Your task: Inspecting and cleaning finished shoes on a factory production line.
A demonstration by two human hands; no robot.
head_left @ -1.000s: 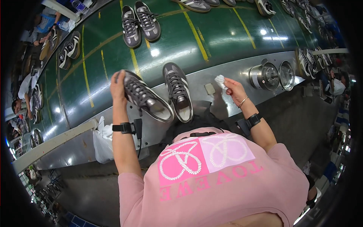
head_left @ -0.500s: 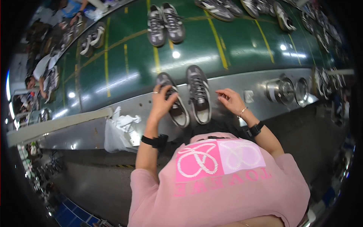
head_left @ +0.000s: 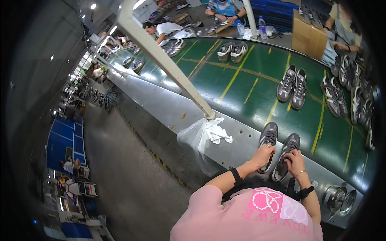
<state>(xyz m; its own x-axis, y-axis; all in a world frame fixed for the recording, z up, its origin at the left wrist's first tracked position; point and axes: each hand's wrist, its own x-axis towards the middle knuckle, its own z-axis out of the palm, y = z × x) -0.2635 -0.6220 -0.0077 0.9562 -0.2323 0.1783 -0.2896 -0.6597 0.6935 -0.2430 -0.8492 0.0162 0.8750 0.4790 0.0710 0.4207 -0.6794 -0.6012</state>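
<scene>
A pair of grey sneakers with white stripes stands on the metal ledge in front of me, toes pointing away. On the left sneaker [head_left: 268, 134] my left hand [head_left: 262, 156] lies across the collar and side, its fingers closed around the upper. My right hand [head_left: 295, 162] is curled over the laces of the right sneaker [head_left: 291, 143], fingertips bent against the lacing and tongue. Both hands partly hide the shoe openings.
Beyond the ledge [head_left: 245, 148] runs a green conveyor belt [head_left: 241, 92] carrying more sneaker pairs [head_left: 292, 86]. A slanted post [head_left: 173, 60] and a plastic bag with white paper [head_left: 201, 136] stand left. Metal containers [head_left: 335, 199] sit right. Co-workers [head_left: 225, 14] are across the belt.
My view has swung left, shifting the scene rightward. My right hand, apart from the shoes before, is now on the right sneaker's laces. My left hand stays on the left sneaker.
</scene>
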